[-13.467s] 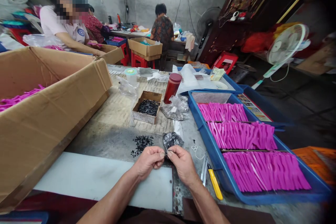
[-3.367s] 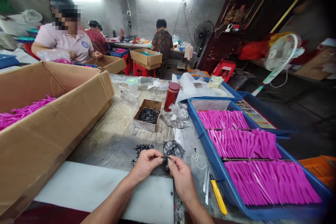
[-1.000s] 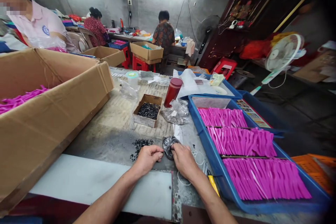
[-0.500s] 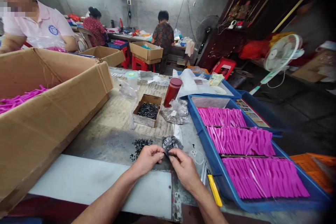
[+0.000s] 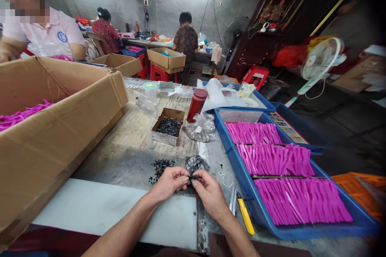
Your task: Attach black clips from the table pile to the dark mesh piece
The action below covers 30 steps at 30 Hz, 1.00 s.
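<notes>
My left hand (image 5: 170, 182) and my right hand (image 5: 208, 190) meet fingertip to fingertip over the front of the table. Both pinch a small black part (image 5: 189, 177), mostly covered by the fingers. Just behind them sits a clear plastic bag (image 5: 197, 163) with dark contents. To the left of it lies a loose pile of small black cross-shaped pieces (image 5: 161, 168). Beyond that, an open small carton (image 5: 169, 126) holds many thin black pieces. A white board (image 5: 120, 209) lies under my left forearm.
A blue tray (image 5: 232, 148) with rows of magenta strips stands right, a yellow-handled screwdriver (image 5: 245, 217) beside it. A large cardboard box (image 5: 66, 128) with magenta pieces fills the left. Behind are a red cylinder (image 5: 197, 105) and a bag of small metal-coloured bits (image 5: 200, 128). Several people sit further back.
My fingertips have come closer together at the small black part, and my right hand has shifted slightly left. The whole view has moved a little.
</notes>
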Tool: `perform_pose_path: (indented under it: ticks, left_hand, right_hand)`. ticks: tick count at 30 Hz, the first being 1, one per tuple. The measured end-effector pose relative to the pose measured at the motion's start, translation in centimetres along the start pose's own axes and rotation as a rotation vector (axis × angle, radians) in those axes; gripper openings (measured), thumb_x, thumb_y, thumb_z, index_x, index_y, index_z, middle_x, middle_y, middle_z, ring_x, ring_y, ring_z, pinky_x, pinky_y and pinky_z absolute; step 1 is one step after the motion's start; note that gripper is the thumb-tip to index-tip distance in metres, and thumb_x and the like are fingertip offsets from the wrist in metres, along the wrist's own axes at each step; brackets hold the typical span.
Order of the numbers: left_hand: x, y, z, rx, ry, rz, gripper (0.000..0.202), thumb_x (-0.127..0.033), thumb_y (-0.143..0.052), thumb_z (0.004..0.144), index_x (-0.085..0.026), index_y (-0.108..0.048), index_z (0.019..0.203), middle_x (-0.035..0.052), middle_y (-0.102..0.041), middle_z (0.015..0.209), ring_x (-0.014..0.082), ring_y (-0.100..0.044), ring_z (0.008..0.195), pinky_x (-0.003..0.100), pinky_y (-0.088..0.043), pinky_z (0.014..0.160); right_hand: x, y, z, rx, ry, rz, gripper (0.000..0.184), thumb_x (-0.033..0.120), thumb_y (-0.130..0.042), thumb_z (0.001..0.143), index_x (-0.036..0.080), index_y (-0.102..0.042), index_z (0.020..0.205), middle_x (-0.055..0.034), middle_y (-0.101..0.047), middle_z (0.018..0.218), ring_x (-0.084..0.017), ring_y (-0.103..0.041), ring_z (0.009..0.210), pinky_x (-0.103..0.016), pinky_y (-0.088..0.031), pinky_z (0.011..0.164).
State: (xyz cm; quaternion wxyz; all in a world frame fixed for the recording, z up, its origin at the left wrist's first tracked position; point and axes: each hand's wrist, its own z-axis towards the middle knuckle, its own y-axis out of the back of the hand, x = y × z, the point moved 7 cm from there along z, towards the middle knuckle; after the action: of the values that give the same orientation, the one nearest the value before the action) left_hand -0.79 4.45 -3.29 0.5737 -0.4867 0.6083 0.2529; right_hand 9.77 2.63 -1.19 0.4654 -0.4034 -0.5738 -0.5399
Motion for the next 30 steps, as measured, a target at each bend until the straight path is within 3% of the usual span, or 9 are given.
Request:
perform_pose_path:
  ticks: [19, 30]
  left_hand:
    - [-0.3, -0.71, -0.19, 0.08, -0.018, 0.063, 0.016, -0.024, -0.058, 0.065, -0.01, -0.054, 0.063, -0.0038, -0.048, 0.051, 0.0049, -0.04, 0.046, 0.016, -0.029, 0.047]
    - [-0.32, -0.67, -0.12, 0.064, -0.019, 0.08, 0.014, -0.023, -0.058, 0.064, -0.01, -0.054, 0.062, -0.004, -0.047, 0.051, 0.0053, -0.04, 0.046, 0.017, -0.03, 0.047]
  right_hand:
    - [-0.07, -0.23, -0.14, 0.086, -0.038, 0.039, 0.008, 0.021, -0.046, 0.072, 0.018, -0.048, 0.078, 0.0031, -0.049, 0.062, -0.01, -0.046, 0.057, -0.02, -0.036, 0.052]
    - [-0.81, -0.25, 0.11, 0.076, -0.06, 0.056, 0.011, 0.021, -0.048, 0.07, 0.017, -0.047, 0.08, 0.0049, -0.045, 0.057, -0.01, -0.043, 0.053, -0.02, -0.034, 0.05]
